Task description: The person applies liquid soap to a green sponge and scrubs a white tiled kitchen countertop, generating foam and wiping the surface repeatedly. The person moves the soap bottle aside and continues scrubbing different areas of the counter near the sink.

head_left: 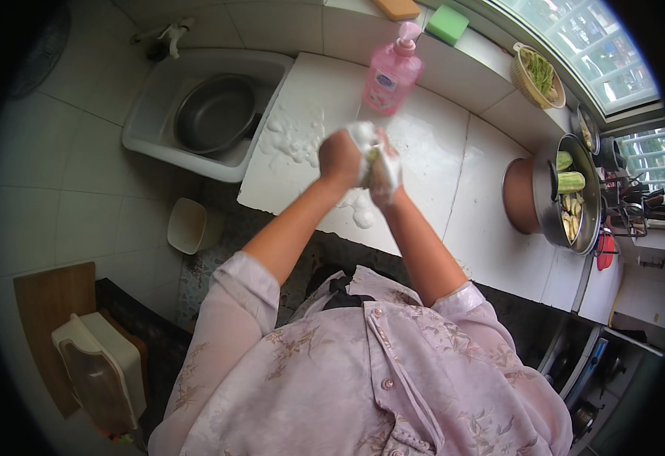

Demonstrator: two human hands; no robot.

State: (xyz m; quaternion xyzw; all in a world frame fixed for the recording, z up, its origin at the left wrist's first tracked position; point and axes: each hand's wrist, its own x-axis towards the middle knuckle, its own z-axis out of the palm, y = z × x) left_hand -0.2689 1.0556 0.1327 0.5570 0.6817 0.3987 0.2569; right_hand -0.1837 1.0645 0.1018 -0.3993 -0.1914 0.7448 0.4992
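Note:
Both hands are together above the white tiled counter (pixel 423 199). My left hand (pixel 339 157) is curled against a soapy, yellowish-green, sponge-like thing (pixel 373 155). From the other side my right hand (pixel 388 171), coated in white lather, presses on the same thing. Blur and foam hide most of its shape. A pink pump bottle (pixel 394 82) with a label stands just beyond the hands. Foam (pixel 292 139) is spread over the counter on the left, and more suds (pixel 362 216) lie below the hands, close to the front edge.
A white sink (pixel 138 134) at left holds a dark metal basin (pixel 215 114) below a tap (pixel 175 37). Green (pixel 448 24) and orange (pixel 398 8) sponges and a basket (pixel 523 80) of greens sit on the ledge. A pan (pixel 549 228) of cut vegetables stands at right, near a knife rack (pixel 634 214).

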